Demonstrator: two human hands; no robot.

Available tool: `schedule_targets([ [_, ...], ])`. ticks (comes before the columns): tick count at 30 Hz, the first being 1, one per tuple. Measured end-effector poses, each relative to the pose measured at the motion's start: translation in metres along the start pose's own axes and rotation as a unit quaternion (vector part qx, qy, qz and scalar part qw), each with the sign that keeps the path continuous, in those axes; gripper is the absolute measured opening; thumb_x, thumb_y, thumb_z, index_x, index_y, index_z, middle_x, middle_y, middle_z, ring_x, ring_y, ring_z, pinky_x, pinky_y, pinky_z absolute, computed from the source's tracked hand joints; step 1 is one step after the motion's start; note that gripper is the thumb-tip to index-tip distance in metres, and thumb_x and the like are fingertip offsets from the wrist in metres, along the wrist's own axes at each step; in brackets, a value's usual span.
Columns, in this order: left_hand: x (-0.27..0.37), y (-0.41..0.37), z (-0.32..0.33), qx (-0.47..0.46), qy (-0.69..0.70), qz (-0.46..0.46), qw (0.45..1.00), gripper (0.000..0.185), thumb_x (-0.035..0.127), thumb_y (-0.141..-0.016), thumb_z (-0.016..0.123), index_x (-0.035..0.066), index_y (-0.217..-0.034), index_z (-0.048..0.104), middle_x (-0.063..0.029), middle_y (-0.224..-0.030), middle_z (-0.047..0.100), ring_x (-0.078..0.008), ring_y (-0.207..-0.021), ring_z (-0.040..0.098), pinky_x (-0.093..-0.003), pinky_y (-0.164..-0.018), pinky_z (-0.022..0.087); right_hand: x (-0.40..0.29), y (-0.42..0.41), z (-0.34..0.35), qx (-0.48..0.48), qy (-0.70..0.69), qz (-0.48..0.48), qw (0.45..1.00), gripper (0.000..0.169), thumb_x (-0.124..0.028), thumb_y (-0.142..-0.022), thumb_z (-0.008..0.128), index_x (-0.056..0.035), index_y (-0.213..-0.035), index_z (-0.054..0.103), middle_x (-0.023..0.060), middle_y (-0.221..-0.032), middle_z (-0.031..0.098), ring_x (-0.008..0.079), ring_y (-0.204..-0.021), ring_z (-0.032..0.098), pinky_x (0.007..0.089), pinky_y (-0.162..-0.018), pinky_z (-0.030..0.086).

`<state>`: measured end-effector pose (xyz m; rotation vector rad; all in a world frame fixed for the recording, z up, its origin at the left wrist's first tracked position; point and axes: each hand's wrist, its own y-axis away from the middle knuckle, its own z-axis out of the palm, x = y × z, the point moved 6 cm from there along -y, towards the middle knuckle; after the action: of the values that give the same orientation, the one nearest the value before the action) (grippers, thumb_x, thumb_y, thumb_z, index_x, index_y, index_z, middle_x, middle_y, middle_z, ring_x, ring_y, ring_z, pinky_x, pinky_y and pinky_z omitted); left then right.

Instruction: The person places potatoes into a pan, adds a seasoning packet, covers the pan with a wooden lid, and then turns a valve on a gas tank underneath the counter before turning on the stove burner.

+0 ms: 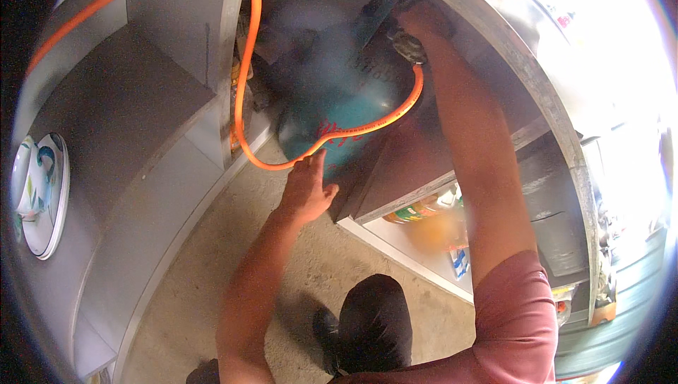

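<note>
A teal gas cylinder point(339, 114) with red and dark markings stands in the dim cabinet recess before me. Its top carries a handle collar point(378, 10) and a round metal regulator point(409, 47). From the regulator an orange gas hose point(394, 114) curves down across the cylinder, then loops up to the upper left. My right hand point(421, 21) reaches in beside the regulator at the cylinder's top; shadow hides its fingers and grip. Lower down, the fingertips of my left hand point(310, 188) touch the hose from below, thumb held apart.
On the left, a patterned cup point(33, 177) and an oval dish point(55, 225) rest on a shelf point(132, 87). A lower right compartment holds a bottle point(418, 212). A counter edge point(551, 98) arches overhead at right. Beneath me lies the concrete floor point(222, 257).
</note>
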<state>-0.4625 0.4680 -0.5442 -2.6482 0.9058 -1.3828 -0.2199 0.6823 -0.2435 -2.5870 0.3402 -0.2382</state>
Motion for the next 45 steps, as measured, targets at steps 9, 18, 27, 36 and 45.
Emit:
schedule_targets([
  [9,-0.029,-0.022,0.018,0.096,0.114,-0.001,0.989,0.09,0.017,-0.081,0.078,0.005,-0.155,0.028,-0.0296,-0.144,0.044,-0.0475,-0.131,0.047,-0.0526,-0.111,0.04,-0.009,-0.018,-0.006,-0.066,0.048,-0.067,0.994,0.067,-0.061,-0.085,0.065,-0.0105,-0.128,0.07,0.0168,-0.136,0.065,0.036,-0.127,0.06,0.0484,-0.108,0.046],
  [18,-0.013,-0.035,0.028,0.177,0.11,0.088,0.974,0.078,0.018,-0.076,0.082,0.007,-0.143,0.044,-0.0202,-0.136,0.05,-0.0417,-0.126,0.045,-0.0539,-0.11,0.035,-0.01,-0.005,-0.011,-0.091,-0.023,-0.024,0.995,0.064,-0.053,-0.079,0.074,-0.0143,-0.13,0.07,0.015,-0.134,0.066,0.0333,-0.125,0.062,0.0466,-0.107,0.047],
  [27,-0.011,-0.021,0.013,0.104,0.186,-0.025,0.977,0.028,0.011,-0.083,0.077,0.004,-0.103,0.059,-0.0155,-0.099,0.066,-0.0382,-0.096,0.062,-0.0489,-0.085,0.049,-0.008,-0.003,-0.016,-0.048,-0.055,-0.049,0.996,0.07,-0.048,-0.076,0.077,-0.0074,-0.132,0.066,0.0192,-0.136,0.064,0.0349,-0.128,0.059,0.0455,-0.109,0.045],
  [36,0.009,0.006,-0.019,0.118,0.164,0.044,0.978,0.022,0.007,-0.086,0.073,0.001,-0.106,0.064,-0.0182,-0.096,0.067,-0.039,-0.088,0.066,-0.0454,-0.077,0.053,-0.006,-0.013,-0.001,0.106,-0.093,-0.064,0.988,0.068,-0.047,-0.077,0.076,-0.0075,-0.132,0.066,0.0194,-0.136,0.064,0.0355,-0.128,0.059,0.046,-0.108,0.045],
  [45,0.015,0.006,-0.031,0.121,0.094,0.049,0.987,0.022,0.008,-0.084,0.073,0.002,-0.103,0.064,-0.0176,-0.094,0.068,-0.0379,-0.088,0.065,-0.0478,-0.077,0.052,-0.004,-0.034,0.004,0.152,-0.11,-0.085,0.979,0.066,-0.047,-0.079,0.076,-0.0076,-0.131,0.067,0.0196,-0.135,0.064,0.0362,-0.127,0.059,0.0465,-0.108,0.045],
])
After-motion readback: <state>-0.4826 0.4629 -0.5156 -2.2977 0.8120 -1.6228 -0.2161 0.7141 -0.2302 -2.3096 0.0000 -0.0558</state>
